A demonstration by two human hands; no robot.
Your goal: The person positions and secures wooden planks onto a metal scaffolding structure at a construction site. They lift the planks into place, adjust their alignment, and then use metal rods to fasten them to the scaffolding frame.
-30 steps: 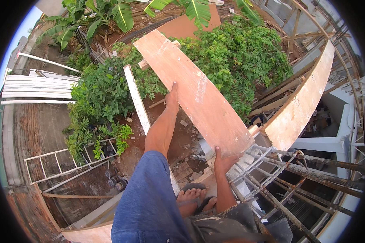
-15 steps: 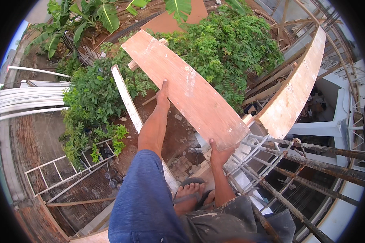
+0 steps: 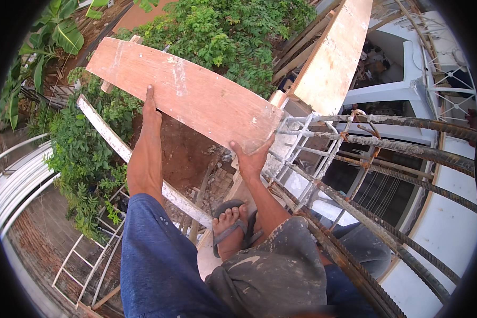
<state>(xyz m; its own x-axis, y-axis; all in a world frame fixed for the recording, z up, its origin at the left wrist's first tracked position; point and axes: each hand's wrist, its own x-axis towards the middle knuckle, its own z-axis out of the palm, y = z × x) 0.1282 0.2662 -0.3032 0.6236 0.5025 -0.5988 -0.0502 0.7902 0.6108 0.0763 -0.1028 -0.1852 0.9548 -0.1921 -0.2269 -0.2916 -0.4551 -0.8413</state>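
A long reddish plywood panel (image 3: 196, 85) stretches from the upper left to the middle, with pale smears and small nail marks on its face. My left hand (image 3: 151, 106) grips its lower edge near the far half, thumb on top and fingers hidden beneath. At the near right corner my right hand (image 3: 250, 156) holds the panel, its thumb lying on the face. A wooden batten (image 3: 107, 86) pokes out from under the far end. The panel's right end lies close against the rebar cage (image 3: 307, 153).
Long rusty rebars (image 3: 408, 151) run out to the right. Another plywood board (image 3: 331, 63) stands beyond the cage. A white-stained beam (image 3: 108, 130) slants down to my sandalled foot (image 3: 230, 233). Far below lie bare soil (image 3: 180, 153), leafy shrubs (image 3: 212, 37), white pipes (image 3: 24, 180) and a ladder-like frame (image 3: 90, 265).
The whole scene has shifted left and turned in view as my head moved. The panel now lies flatter across the picture, and both hands keep their holds on it.
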